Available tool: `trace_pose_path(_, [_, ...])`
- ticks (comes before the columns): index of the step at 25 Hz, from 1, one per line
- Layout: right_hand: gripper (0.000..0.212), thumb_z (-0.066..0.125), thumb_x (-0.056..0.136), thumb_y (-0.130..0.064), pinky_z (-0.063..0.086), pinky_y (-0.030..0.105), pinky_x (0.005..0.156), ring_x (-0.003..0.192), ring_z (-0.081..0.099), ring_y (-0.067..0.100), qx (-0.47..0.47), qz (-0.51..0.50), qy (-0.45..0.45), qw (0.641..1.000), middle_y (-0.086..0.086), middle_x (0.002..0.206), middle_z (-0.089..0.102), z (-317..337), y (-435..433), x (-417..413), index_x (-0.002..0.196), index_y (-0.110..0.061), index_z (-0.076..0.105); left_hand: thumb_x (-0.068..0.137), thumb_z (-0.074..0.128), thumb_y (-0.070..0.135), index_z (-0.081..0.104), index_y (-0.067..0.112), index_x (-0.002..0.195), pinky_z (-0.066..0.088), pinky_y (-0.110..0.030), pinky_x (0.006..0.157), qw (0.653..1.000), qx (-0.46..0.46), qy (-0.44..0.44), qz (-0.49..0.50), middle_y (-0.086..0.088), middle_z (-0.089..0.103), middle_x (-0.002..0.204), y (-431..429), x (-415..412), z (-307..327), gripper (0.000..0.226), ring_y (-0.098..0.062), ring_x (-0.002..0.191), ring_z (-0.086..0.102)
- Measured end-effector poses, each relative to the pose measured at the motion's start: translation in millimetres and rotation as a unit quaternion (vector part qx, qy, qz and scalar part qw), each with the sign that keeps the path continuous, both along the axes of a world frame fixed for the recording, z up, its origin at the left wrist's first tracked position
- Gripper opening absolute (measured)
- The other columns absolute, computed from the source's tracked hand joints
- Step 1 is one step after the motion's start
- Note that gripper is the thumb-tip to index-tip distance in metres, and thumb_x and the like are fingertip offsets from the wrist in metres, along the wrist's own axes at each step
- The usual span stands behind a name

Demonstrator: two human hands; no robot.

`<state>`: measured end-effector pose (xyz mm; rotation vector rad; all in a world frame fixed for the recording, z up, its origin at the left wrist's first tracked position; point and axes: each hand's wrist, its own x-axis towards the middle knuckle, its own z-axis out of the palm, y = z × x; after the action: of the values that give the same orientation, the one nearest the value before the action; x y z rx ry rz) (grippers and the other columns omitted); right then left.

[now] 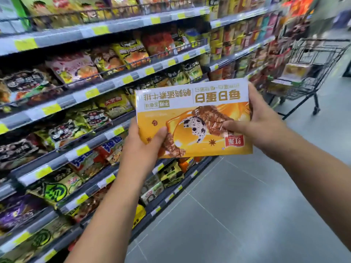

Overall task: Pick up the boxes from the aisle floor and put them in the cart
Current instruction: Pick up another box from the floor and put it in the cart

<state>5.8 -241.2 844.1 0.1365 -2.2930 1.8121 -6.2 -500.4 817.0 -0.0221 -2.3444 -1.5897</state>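
While it is held up between both hands, item one, the box, hangs in mid-air before the snack shelves. It is off the floor and not yet in the cart, which stands well apart, further down the aisle to the right.

Box: flat, rectangular, thin card with a glossy print. White band above, orange-yellow field below, lettering upside down to the holder. Corners crisp, faces undented.

Left hand: grips the lower left edge, thumb pressed on the printed face, fingers hidden behind.

Right hand: grips the right edge, thumb laid on the face, fingers wrapped round the back toward the top corner.

Cart: open wire basket on castors, dark metal. A pale carton seems to lie inside, though blur makes that uncertain.

Floor: smooth grey tile, faint joints, slight sheen.

Shelves: grey metal, yellow price tags, packed with crinkled foil and plastic bags.

Step in hand, as I judge it: carrying the box to the cart. Done well, the box rides level in a two-sided grip, light enough not to crease the card. Walk close before lowering. Clear the wire rim, then set the box flat beside or atop the load rather than dropping it, and free a hand only once the base rests.
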Motion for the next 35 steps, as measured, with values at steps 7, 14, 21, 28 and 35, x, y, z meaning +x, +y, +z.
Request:
trace_pose_path(7, [0.096, 0.077, 0.077, -0.003, 0.057, 0.042, 0.086, 0.097, 0.069, 0.011, -0.004, -0.132, -0.028, 0.991, -0.013, 0.121, 0.064, -16.0, 113.4, -57.5, 0.146, -0.042, 0.024, 0.068, 0.065, 0.070, 0.049, 0.047, 0.118, 0.051, -0.042, 0.095, 0.992, -0.001, -0.017, -0.124, 0.018, 0.066, 0.113, 124.3, -119.5, -17.2, 0.058, -0.010, 0.105, 0.064])
trace_pose_path(14, [0.088, 0.076, 0.074, 0.001, 0.056, 0.034, 0.081, 0.092, 0.067, 0.004, -0.038, -0.239, -0.014, 0.970, -0.014, 0.116, 0.062, -31.1, 198.9, -163.2, 0.140, -0.036, 0.031, 0.085, 0.072, 0.036, 0.052, 0.043, 0.116, 0.049, -0.023, 0.086, 0.968, 0.037, -0.022, -0.249, 0.021, 0.067, 0.106, 230.8, -269.8, -31.3, 0.037, 0.005, 0.096, 0.063])
trace_pose_path(21, [0.084, 0.071, 0.075, 0.006, 0.054, 0.032, 0.080, 0.101, 0.066, 0.009, -0.080, -0.298, -0.020, 0.951, -0.009, 0.126, 0.058, -37.3, 276.0, -259.3, 0.138, -0.033, 0.031, 0.075, 0.078, 0.043, 0.055, 0.054, 0.106, 0.050, -0.043, 0.098, 0.943, 0.023, -0.041, -0.329, 0.019, 0.070, 0.107, 325.7, -407.3, -32.7, 0.040, -0.004, 0.100, 0.066])
trace_pose_path(28, [0.094, 0.069, 0.081, 0.000, 0.051, 0.039, 0.093, 0.106, 0.064, 0.013, -0.092, -0.328, -0.022, 0.940, -0.007, 0.133, 0.056, -58.0, 406.9, -372.3, 0.148, -0.043, 0.018, 0.077, 0.076, 0.044, 0.052, 0.056, 0.108, 0.050, -0.043, 0.098, 0.936, 0.008, -0.042, -0.350, 0.020, 0.070, 0.106, 460.5, -525.6, -54.4, 0.041, -0.004, 0.100, 0.066])
trace_pose_path(35, [0.093, 0.066, 0.083, -0.003, 0.054, 0.043, 0.087, 0.105, 0.064, 0.012, -0.110, -0.301, -0.054, 0.946, -0.010, 0.133, 0.057, -68.8, 559.8, -503.4, 0.147, -0.051, 0.017, 0.084, 0.067, 0.047, 0.049, 0.048, 0.118, 0.052, -0.042, 0.093, 0.939, 0.007, -0.094, -0.331, 0.019, 0.067, 0.113, 611.0, -651.9, -72.4, 0.038, -0.010, 0.106, 0.064])
